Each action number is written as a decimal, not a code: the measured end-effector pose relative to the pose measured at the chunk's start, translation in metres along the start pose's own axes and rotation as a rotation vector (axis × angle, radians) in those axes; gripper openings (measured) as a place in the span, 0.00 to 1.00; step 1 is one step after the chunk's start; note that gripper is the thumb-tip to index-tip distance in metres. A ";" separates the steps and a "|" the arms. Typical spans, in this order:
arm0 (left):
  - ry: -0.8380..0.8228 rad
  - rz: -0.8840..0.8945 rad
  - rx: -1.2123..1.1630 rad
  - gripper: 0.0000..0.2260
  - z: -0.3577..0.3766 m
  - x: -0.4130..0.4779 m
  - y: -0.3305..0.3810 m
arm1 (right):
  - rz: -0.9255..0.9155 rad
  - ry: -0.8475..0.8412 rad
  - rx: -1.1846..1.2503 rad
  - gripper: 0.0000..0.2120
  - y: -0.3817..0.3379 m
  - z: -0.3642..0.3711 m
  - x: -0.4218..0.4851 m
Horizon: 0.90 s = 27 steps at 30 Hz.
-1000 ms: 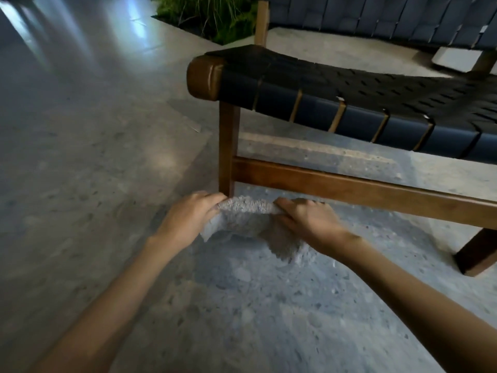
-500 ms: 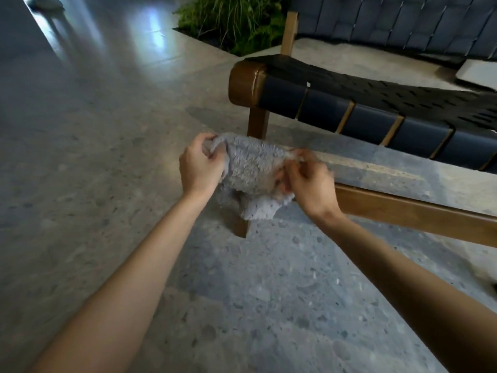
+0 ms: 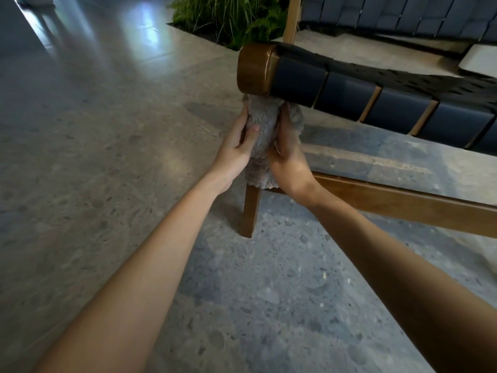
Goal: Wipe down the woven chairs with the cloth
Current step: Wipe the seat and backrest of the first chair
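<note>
The left hand point(image 3: 236, 146) clasps the grey cloth point(image 3: 262, 125), thumb across its front. The right hand point(image 3: 287, 154) curls round the other side. Between them it wraps the front leg point(image 3: 251, 211) of the woven chair point(image 3: 347, 95). If either grip eases, the loose lower edge could slip free.

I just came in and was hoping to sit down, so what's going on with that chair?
A person is wiping down the woven chair. The left hand and the right hand both grip a fluffy grey cloth held round the wooden front leg, just below the rounded corner of the seat frame. The lower part of the leg shows bare beneath the cloth. Neither hand is touching the dark strap seat.
</note>
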<state>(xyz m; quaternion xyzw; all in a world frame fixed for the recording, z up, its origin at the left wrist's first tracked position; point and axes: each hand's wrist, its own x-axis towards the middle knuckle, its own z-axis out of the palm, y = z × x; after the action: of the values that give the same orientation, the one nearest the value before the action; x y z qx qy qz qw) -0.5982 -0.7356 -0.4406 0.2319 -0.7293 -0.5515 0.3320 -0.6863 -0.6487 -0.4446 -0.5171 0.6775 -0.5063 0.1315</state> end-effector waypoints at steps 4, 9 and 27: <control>-0.004 -0.002 -0.005 0.23 -0.001 0.002 -0.007 | 0.012 -0.014 0.091 0.35 0.001 0.004 0.002; 0.010 -0.056 -0.004 0.19 0.008 -0.024 -0.031 | 0.086 -0.029 0.056 0.31 0.015 0.019 -0.029; 0.036 -0.020 -0.045 0.17 0.011 -0.029 -0.041 | 0.091 0.032 0.023 0.34 0.012 0.034 -0.044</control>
<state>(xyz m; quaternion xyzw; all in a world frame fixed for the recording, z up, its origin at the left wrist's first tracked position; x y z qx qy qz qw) -0.5876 -0.7198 -0.4889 0.2414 -0.7082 -0.5669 0.3447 -0.6508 -0.6311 -0.4853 -0.4758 0.6966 -0.5158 0.1493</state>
